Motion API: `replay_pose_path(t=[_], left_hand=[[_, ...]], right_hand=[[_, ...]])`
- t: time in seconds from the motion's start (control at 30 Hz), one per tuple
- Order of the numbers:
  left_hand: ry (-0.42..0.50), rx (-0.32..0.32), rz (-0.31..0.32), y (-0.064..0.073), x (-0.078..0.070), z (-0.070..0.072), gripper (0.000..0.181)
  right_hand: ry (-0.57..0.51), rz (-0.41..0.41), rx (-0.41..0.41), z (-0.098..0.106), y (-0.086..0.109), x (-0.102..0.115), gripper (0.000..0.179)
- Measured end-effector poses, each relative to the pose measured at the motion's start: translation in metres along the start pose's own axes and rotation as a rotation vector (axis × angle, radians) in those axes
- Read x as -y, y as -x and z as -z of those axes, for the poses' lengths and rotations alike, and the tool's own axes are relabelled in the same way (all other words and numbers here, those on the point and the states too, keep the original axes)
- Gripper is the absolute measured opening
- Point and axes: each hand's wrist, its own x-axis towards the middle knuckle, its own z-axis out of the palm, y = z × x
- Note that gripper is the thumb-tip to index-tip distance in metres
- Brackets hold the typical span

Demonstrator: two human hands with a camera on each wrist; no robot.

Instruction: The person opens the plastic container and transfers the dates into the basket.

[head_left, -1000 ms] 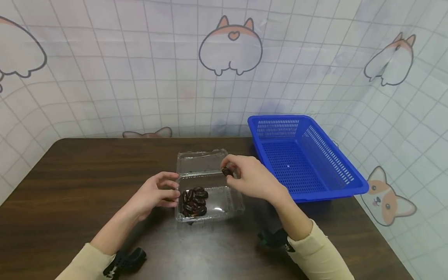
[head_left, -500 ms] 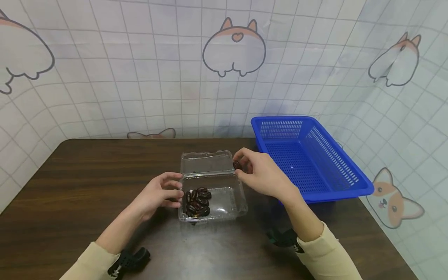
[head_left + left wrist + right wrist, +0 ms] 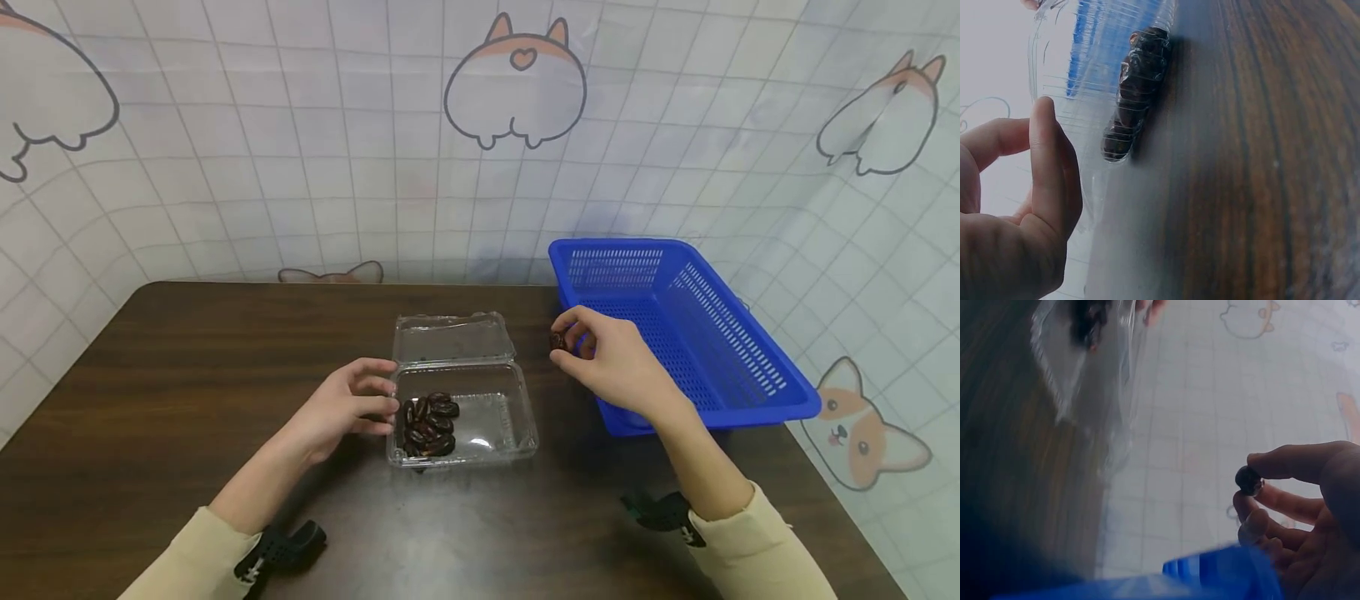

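Note:
A clear plastic clamshell box (image 3: 486, 425) lies with its lid folded back in the middle of the table. Several dark, glossy dates (image 3: 429, 427) are heaped in its left half; the left wrist view shows these dates (image 3: 1139, 87) through the box wall. At the box's left side, my left hand (image 3: 343, 410) touches the wall with loosely bent fingers. My right hand (image 3: 626, 362) is raised between the box and the blue basket, pinching one date (image 3: 557, 341) between thumb and fingertips. The right wrist view shows that held date (image 3: 1249, 480) above the basket's edge.
A blue perforated plastic basket (image 3: 750, 416) stands at the right of the dark wooden table (image 3: 225, 358), close to the wall. A pale grid-patterned cloth (image 3: 315, 167) with cartoon dogs hangs behind and to the right.
My right hand has moved right with the date, from above the box to the basket's left edge. The left hand has stayed at the box's side. The head view has shifted slightly.

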Motion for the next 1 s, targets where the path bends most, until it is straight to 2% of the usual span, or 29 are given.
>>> replay_pose_path(t=[0.37, 0.63, 1.0], left_hand=[[0.002, 0.002, -0.001, -0.003, -0.001, -0.002, 0.060], [0.001, 0.004, -0.011, -0.001, -0.003, 0.000, 0.061], [0.004, 0.014, -0.006, 0.002, -0.006, 0.000, 0.061]], right_hand=[[0.066, -0.081, -0.056, 0.028, 0.011, -0.026, 0.023], [0.089, -0.116, -0.077, 0.043, 0.017, -0.043, 0.030], [0.105, -0.171, -0.063, 0.054, 0.030, -0.068, 0.031]])
